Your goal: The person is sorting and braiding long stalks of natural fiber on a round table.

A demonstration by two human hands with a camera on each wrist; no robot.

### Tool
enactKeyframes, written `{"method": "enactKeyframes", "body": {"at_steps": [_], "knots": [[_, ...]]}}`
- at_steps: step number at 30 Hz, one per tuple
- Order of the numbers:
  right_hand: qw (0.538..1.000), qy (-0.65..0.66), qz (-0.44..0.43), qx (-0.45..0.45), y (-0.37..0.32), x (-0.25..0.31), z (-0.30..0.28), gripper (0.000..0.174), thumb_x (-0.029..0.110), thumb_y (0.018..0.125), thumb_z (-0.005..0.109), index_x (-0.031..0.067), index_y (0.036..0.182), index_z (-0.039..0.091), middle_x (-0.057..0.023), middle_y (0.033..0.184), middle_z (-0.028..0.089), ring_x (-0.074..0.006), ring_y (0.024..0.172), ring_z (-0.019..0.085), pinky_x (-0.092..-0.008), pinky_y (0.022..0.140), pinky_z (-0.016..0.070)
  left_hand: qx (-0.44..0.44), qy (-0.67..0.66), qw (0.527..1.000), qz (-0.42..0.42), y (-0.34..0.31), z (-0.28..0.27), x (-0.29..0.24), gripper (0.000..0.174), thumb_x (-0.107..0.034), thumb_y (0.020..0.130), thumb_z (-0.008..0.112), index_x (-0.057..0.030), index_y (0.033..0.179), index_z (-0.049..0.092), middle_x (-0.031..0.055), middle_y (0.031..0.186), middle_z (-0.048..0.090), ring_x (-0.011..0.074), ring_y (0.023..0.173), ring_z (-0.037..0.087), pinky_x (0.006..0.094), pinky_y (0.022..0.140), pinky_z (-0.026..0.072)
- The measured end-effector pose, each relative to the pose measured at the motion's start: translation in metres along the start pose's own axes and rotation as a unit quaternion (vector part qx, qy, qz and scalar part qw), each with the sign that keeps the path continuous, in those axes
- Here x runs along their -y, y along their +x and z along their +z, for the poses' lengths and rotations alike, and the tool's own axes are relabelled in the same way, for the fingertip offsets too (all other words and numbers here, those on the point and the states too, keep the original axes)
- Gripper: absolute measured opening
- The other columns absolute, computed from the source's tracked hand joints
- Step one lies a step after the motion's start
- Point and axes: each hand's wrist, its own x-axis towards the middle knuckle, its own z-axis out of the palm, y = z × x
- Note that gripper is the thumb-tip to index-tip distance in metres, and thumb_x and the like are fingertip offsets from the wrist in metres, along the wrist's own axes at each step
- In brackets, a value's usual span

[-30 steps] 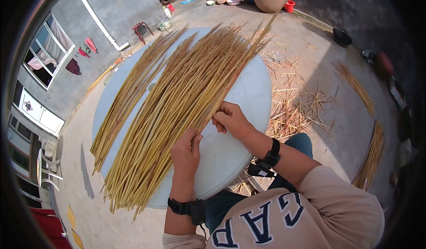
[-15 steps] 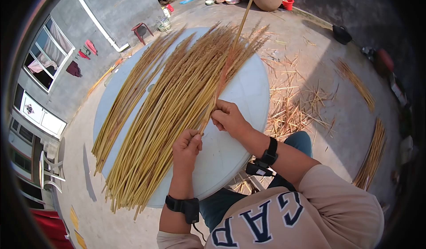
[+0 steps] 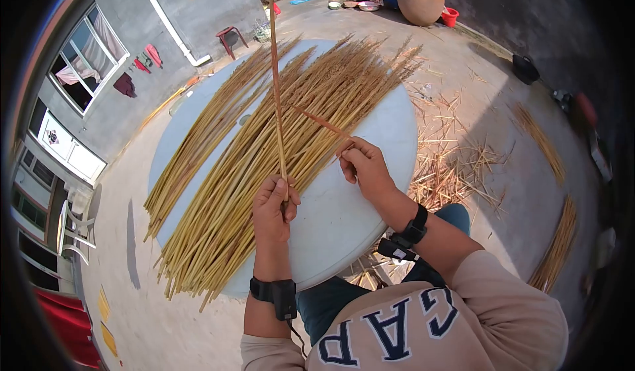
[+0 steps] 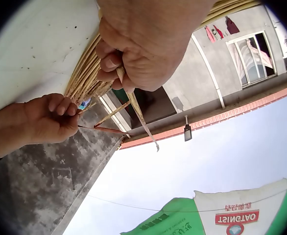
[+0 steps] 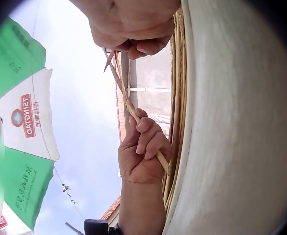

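Note:
In the head view my left hand (image 3: 273,206) grips the lower end of a long reed stalk (image 3: 278,120), which points away from me over the table. My right hand (image 3: 366,166) pinches a reddish-brown strip of dry sheath (image 3: 321,121); its far end angles across to the stalk. Beneath both lies a broad bundle of cut stalks (image 3: 245,166) with feathery brown tops. In the right wrist view the left hand's fingers (image 5: 151,139) curl round the stalk (image 5: 126,100), its cut butt sticking out below them.
The stalks lie on a round white table (image 3: 350,219), with a narrower row of stalks (image 3: 198,139) to the left. Peeled scraps (image 3: 450,159) litter the concrete floor on the right, near two more stalk bundles (image 3: 557,248). A clay pot (image 3: 421,4) stands far back.
The stalk has swung from leaning right to nearly upright in the head view. My right hand has moved right, drawing the reddish strip out sideways from it.

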Motion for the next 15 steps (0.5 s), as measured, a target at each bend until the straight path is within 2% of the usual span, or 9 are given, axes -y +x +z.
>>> {"method": "enactKeyframes", "body": {"at_steps": [2, 6, 7, 8, 10, 12, 14, 15], "knots": [[0.998, 0.050, -0.007, -0.040, 0.002, 0.014, -0.009, 0.010, 0.005, 0.078, 0.045, 0.0021, 0.076, 0.055, -0.0033, 0.059, 0.051, -0.0082, 0.041, 0.044, -0.0206, 0.035, 0.0313, 0.003, -0.005, 1.000, 0.002, 0.000, -0.001, 0.001, 0.017, -0.018, 0.089, 0.047, -0.0020, 0.087, 0.053, 0.0093, 0.059, 0.054, 0.0069, 0.035, 0.034, 0.0172, 0.033, 0.0245], [0.964, 0.119, -0.171, -0.165, 0.012, 0.059, -0.043, 0.010, 0.006, 0.080, 0.045, 0.0019, 0.082, 0.054, -0.0030, 0.063, 0.051, -0.0084, 0.047, 0.045, -0.0208, 0.039, 0.0346, -0.023, -0.027, 0.999, 0.011, -0.001, -0.001, -0.002, 0.018, -0.019, 0.089, 0.048, -0.0016, 0.087, 0.053, 0.0099, 0.059, 0.054, 0.0072, 0.035, 0.035, 0.0168, 0.033, 0.0251], [0.946, 0.168, -0.216, -0.176, 0.019, 0.069, -0.059, 0.012, 0.012, 0.084, 0.048, 0.0019, 0.086, 0.054, -0.0030, 0.065, 0.052, -0.0079, 0.051, 0.046, -0.0201, 0.042, 0.0356, -0.029, -0.032, 0.999, 0.015, -0.001, 0.000, -0.002, 0.018, -0.019, 0.089, 0.048, -0.0016, 0.087, 0.053, 0.0099, 0.059, 0.054, 0.0072, 0.035, 0.035, 0.0168, 0.033, 0.0251], [0.924, 0.247, -0.215, -0.197, 0.025, 0.075, -0.075, 0.021, 0.022, 0.086, 0.051, 0.0019, 0.089, 0.054, -0.0032, 0.066, 0.052, -0.0075, 0.052, 0.046, -0.0197, 0.043, 0.0358, -0.016, -0.028, 0.999, 0.013, -0.001, 0.002, -0.003, 0.018, -0.018, 0.089, 0.048, -0.0018, 0.087, 0.053, 0.0089, 0.059, 0.054, 0.0065, 0.036, 0.035, 0.0168, 0.034, 0.0251], [0.926, 0.283, -0.158, -0.193, 0.025, 0.081, -0.073, 0.029, 0.030, 0.087, 0.052, 0.0013, 0.095, 0.053, -0.0034, 0.067, 0.054, -0.0075, 0.051, 0.046, -0.0199, 0.043, 0.0358, -0.003, -0.030, 0.999, 0.013, -0.001, 0.002, -0.002, 0.017, -0.018, 0.089, 0.048, -0.0020, 0.087, 0.053, 0.0079, 0.059, 0.054, 0.0058, 0.037, 0.036, 0.0168, 0.034, 0.0250], [0.969, 0.171, -0.088, -0.153, 0.015, 0.068, -0.047, 0.032, 0.030, 0.087, 0.053, 0.0006, 0.100, 0.053, -0.0036, 0.069, 0.056, -0.0079, 0.052, 0.047, -0.0196, 0.043, 0.0357, 0.016, 0.017, 1.000, -0.002, 0.000, 0.004, 0.000, 0.018, -0.020, 0.089, 0.049, -0.0024, 0.087, 0.054, 0.0078, 0.060, 0.055, 0.0056, 0.036, 0.036, 0.0164, 0.034, 0.0256], [0.999, 0.036, -0.009, -0.001, 0.001, 0.048, -0.012, 0.033, 0.027, 0.084, 0.057, 0.0002, 0.102, 0.054, -0.0034, 0.073, 0.057, -0.0076, 0.053, 0.048, -0.0198, 0.044, 0.0362, 0.023, 0.042, 0.999, -0.014, -0.002, 0.008, 0.001, 0.018, -0.020, 0.089, 0.049, -0.0027, 0.087, 0.054, 0.0070, 0.059, 0.054, 0.0048, 0.037, 0.036, 0.0163, 0.035, 0.0258], [0.999, -0.027, 0.004, 0.018, -0.008, 0.042, 0.001, 0.029, 0.025, 0.084, 0.057, 0.0004, 0.100, 0.054, -0.0029, 0.072, 0.057, -0.0068, 0.052, 0.047, -0.0195, 0.044, 0.0359, 0.035, 0.069, 0.997, -0.031, -0.003, 0.009, 0.000, 0.018, -0.020, 0.088, 0.049, -0.0030, 0.087, 0.055, 0.0061, 0.059, 0.054, 0.0041, 0.037, 0.036, 0.0161, 0.035, 0.0259]]}}
